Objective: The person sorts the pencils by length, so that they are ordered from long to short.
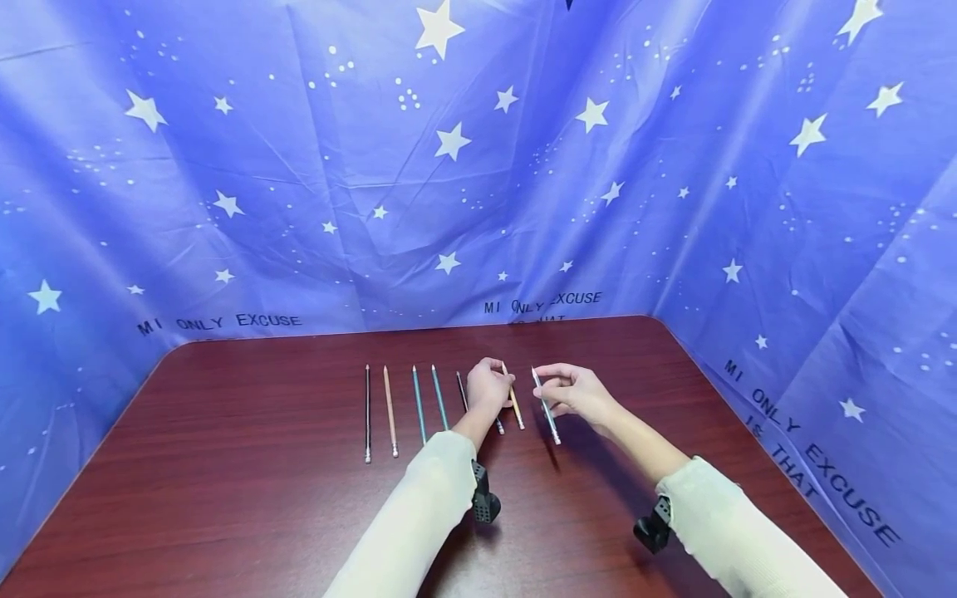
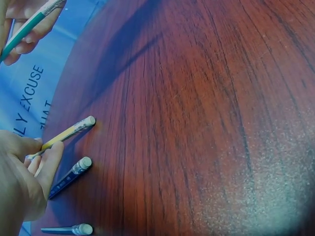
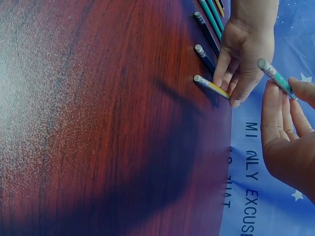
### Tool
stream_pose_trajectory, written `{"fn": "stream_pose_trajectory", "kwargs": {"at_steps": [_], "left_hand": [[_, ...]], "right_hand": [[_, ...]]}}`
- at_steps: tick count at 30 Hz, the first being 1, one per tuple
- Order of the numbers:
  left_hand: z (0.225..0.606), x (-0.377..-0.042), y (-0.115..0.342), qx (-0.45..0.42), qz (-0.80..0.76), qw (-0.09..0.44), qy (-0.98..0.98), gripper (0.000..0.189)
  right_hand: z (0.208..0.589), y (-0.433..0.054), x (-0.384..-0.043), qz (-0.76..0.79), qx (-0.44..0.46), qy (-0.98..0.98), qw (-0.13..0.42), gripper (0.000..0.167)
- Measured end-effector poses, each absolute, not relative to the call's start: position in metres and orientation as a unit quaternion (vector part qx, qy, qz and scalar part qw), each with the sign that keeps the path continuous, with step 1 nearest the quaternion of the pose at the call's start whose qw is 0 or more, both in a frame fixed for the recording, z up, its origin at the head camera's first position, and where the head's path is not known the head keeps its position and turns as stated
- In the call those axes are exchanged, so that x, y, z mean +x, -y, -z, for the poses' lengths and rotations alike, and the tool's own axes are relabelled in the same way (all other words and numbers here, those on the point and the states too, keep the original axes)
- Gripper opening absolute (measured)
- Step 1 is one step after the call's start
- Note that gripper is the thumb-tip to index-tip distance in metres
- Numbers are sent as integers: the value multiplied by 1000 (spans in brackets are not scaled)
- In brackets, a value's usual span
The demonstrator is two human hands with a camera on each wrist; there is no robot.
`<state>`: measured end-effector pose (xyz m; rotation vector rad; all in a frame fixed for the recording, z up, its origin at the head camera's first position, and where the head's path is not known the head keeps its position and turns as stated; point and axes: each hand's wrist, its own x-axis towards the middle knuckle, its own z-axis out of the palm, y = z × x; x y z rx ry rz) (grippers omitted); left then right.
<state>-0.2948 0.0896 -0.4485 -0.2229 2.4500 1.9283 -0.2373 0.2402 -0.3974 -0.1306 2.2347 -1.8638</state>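
My left hand (image 1: 488, 387) pinches a yellow pencil (image 1: 517, 409) between thumb and fingers, its white eraser end pointing toward me. In the left wrist view the yellow pencil (image 2: 66, 134) is close over the table. To the right, my right hand (image 1: 581, 393) holds a teal pencil (image 1: 548, 414) by its upper part, raised over the table with its eraser end down toward me. The right wrist view shows the teal pencil (image 3: 279, 79) between thumb and fingertips. Beside the left hand lies a dark pencil (image 2: 71, 177), partly hidden by that hand.
Left of the hands, a black pencil (image 1: 367, 415), a wood-coloured pencil (image 1: 390, 415) and two teal pencils (image 1: 419, 403) lie in a row, tips away from me. Another dark pencil (image 1: 462, 389) is partly behind the left wrist. A star-patterned blue cloth (image 1: 449, 208) hangs around the brown table (image 1: 224, 498).
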Motion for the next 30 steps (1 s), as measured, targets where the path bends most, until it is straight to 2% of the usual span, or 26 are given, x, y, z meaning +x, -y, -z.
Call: {"fn": "stream_pose_trajectory", "kwargs": {"at_steps": [17, 30], "left_hand": [[448, -300, -90, -74, -586, 32, -806, 22], [450, -297, -94, -63, -548, 31, -833, 27]], "right_hand": [[399, -242, -241, 640, -42, -759, 110, 54], [402, -244, -239, 633, -44, -765, 111, 50]]}}
